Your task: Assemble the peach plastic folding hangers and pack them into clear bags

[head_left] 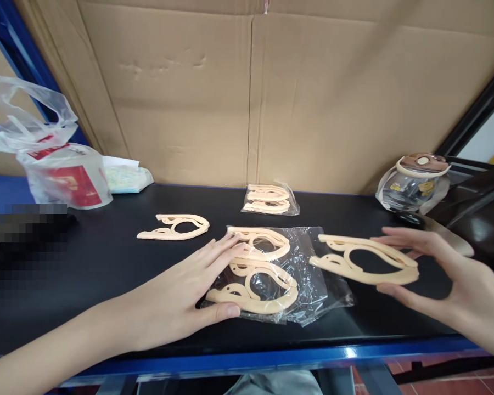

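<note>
My right hand (448, 280) holds a cream plastic folding hanger (364, 260), folded up, by its rounded end between thumb and fingers. The hanger is just right of a clear plastic bag (308, 274), above its edge. Inside the bag are two more folded hangers, an upper one (278, 247) and a lower one (267, 304). My left hand (189, 285) rests on the bag's left side, fingers stretched out and thumb apart near the lower hanger. A loose folded hanger (179, 233) lies on the black tabletop (107, 258), left of the bag.
Behind the bag lies a smaller-looking clear packet (267, 198) with cream hangers. A carrier bag (69, 175) with a roll-like item and a soft pack (127, 176) stand back left. A clear jug (411, 184) and black mouse (409, 219) are right. Cardboard (189, 99) backs the table.
</note>
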`<state>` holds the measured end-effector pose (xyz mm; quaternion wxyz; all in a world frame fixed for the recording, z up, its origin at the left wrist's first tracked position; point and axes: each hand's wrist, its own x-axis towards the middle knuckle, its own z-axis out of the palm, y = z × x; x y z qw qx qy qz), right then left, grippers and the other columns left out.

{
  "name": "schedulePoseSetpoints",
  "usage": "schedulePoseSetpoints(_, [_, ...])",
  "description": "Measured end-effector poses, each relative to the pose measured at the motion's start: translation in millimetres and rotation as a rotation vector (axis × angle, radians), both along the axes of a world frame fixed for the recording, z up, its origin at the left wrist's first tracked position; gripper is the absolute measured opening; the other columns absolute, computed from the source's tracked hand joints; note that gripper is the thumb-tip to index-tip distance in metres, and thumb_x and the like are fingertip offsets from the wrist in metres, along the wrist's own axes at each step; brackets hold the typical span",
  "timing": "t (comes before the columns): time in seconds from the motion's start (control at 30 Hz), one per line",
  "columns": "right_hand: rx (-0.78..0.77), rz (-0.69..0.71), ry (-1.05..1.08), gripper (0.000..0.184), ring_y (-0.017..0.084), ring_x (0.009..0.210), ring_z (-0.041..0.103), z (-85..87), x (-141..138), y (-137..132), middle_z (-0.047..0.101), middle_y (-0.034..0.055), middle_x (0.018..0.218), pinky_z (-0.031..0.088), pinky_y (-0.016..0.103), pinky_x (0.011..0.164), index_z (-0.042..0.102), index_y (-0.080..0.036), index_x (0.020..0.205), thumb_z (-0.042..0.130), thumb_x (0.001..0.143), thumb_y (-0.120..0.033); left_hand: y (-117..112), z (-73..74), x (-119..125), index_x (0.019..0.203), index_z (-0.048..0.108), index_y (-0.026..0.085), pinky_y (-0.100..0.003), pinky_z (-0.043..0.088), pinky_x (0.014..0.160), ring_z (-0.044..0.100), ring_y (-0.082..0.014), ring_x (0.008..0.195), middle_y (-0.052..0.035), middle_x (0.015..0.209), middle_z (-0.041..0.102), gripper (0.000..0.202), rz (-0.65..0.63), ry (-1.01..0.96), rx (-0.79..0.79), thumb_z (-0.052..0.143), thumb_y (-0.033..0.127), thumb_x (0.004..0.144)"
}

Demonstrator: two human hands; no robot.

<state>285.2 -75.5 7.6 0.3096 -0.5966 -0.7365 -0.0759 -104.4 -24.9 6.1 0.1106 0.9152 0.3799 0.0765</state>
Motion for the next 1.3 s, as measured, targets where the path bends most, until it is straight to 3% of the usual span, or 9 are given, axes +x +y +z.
schedulePoseSetpoints(0.2, [-0.292,0.252,0.2,0.051,0.023,0.107,0.062,-8.4,-21.2,2.2,0.064,0.0003,0.118,0.051,0.033,0.093,0.055,-0.033,0.115,0.072,0.07,-0.05,-7.6,-11.0,10.6,0.149,0.015,0.032,-0.041,0.026,0.114,0.019,-0.0247,0.142,0.0011,0.156,0.016,0.072,0.082,-0.079,0.099,0.043,0.059,0.089])
schedulePoseSetpoints(0.33, [-0.402,0.313,0.253,0.057,0.026,0.116,0.056,-12.4,-32.3,8.9,0.059,0.0029,0.128,0.047,0.039,0.099,0.054,-0.032,0.122,0.073,0.071,-0.047,-5.9,-12.7,10.3,0.15,0.007,0.03,-0.043,0.024,0.115,0.015,-0.0254,0.142,-0.0006,0.156,0.013,0.076,0.003,-0.05,0.096,0.043,0.058,0.09])
schedulePoseSetpoints(0.57, [-0.545,0.463,0.19,0.05,0.023,0.125,0.051,2.3,-45.1,17.7,0.05,-0.001,0.14,0.042,0.038,0.104,0.047,-0.038,0.133,0.06,0.085,-0.042,-2.4,-11.3,8.9,0.151,0.001,0.029,-0.045,0.017,0.116,0.01,-0.0254,0.143,-0.0011,0.157,0.009,0.079,-0.025,-0.029,0.063,0.044,0.056,0.09])
schedulePoseSetpoints(0.73, [-0.525,0.447,0.068,0.052,0.025,0.12,0.053,5.7,-51.7,25.5,0.058,0.001,0.131,0.04,0.047,0.102,0.046,-0.039,0.134,0.061,0.085,-0.045,-1.5,-8.8,10.8,0.151,-0.003,0.027,-0.048,0.014,0.116,0.004,-0.0261,0.144,-0.0025,0.157,0.005,0.079,-0.043,-0.001,0.01,0.043,0.054,0.092])
schedulePoseSetpoints(0.93, [-0.449,0.494,0.04,0.055,0.025,0.105,0.058,4.2,-64.2,32.9,0.065,0.0048,0.118,0.044,0.044,0.09,0.047,-0.034,0.134,0.063,0.083,-0.045,0.2,-9.6,10.9,0.151,0.005,0.03,-0.051,0.018,0.114,0.007,-0.0296,0.143,-0.004,0.157,0.009,0.076,-0.057,-0.053,0.007,0.046,0.051,0.091])
schedulePoseSetpoints(1.13, [-0.359,0.42,0.024,0.048,0.023,0.092,0.062,1.2,-74.9,30.0,0.071,0.0018,0.097,0.044,0.044,0.088,0.051,-0.03,0.127,0.062,0.083,-0.046,-0.7,-7.5,11.7,0.15,0.011,0.03,-0.052,0.017,0.115,0.007,-0.0295,0.144,-0.0034,0.157,0.013,0.074,-0.042,-0.06,0.014,0.048,0.052,0.09])
schedulePoseSetpoints(1.2, [-0.375,0.448,0.072,0.044,0.023,0.097,0.063,-0.4,-76.3,27.3,0.072,0.0008,0.099,0.044,0.045,0.092,0.05,-0.031,0.127,0.059,0.086,-0.044,-1.4,-6.7,12.1,0.15,0.014,0.03,-0.052,0.018,0.115,0.008,-0.0294,0.144,-0.0033,0.157,0.014,0.072,-0.033,-0.057,0.009,0.047,0.053,0.09])
schedulePoseSetpoints(1.3, [-0.425,0.496,0.115,0.042,0.022,0.113,0.059,-1.1,-77.8,22.4,0.066,0.0003,0.12,0.043,0.044,0.099,0.045,-0.036,0.133,0.052,0.091,-0.04,-2.3,-5.3,13.0,0.15,0.016,0.03,-0.052,0.018,0.115,0.009,-0.0296,0.144,-0.0036,0.157,0.015,0.072,-0.022,-0.055,-0.012,0.047,0.054,0.089])
